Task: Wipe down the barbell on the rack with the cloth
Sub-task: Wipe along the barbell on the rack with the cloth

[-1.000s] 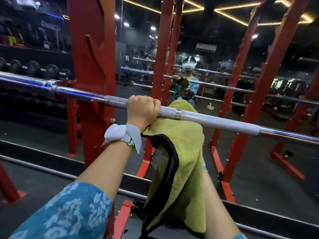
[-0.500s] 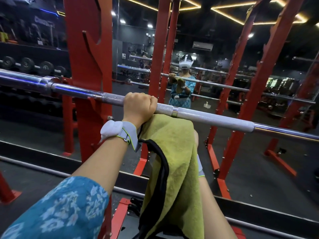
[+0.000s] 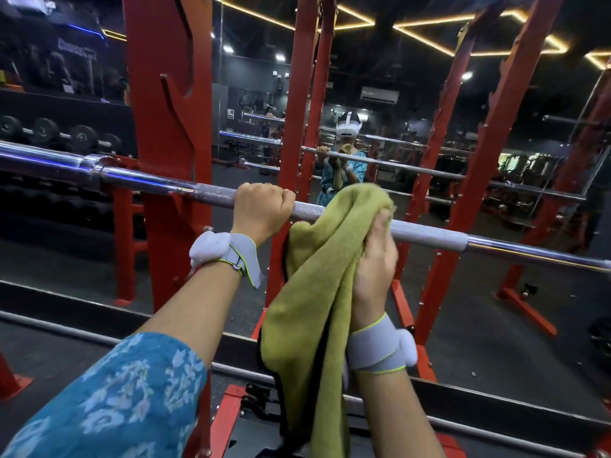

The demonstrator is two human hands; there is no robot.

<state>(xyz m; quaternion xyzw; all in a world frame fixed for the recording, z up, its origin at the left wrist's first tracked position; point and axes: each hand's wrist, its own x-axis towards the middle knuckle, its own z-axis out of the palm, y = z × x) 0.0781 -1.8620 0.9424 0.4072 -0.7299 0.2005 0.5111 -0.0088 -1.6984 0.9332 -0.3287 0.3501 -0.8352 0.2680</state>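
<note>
A steel barbell (image 3: 429,238) lies across the red rack (image 3: 168,94), running from upper left to lower right. My left hand (image 3: 263,211) grips the knurled part of the bar from above, fingers curled round it. Just to its right, my right hand (image 3: 375,259) holds a green cloth (image 3: 317,285) with a black edge, bunched up against the bar. The top of the cloth covers the bar there, and the rest hangs down in front of me. My right fingertips are hidden in the cloth.
A wall mirror (image 3: 413,127) stands behind the rack and reflects me at the bar. Dumbbells (image 3: 59,133) sit on a shelf at the left. Red rack feet (image 3: 522,312) and a low steel rail (image 3: 66,328) run along the dark floor below.
My right hand has come up into view and lifted the cloth from below the bar onto it. My left hand has kept its grip on the bar.
</note>
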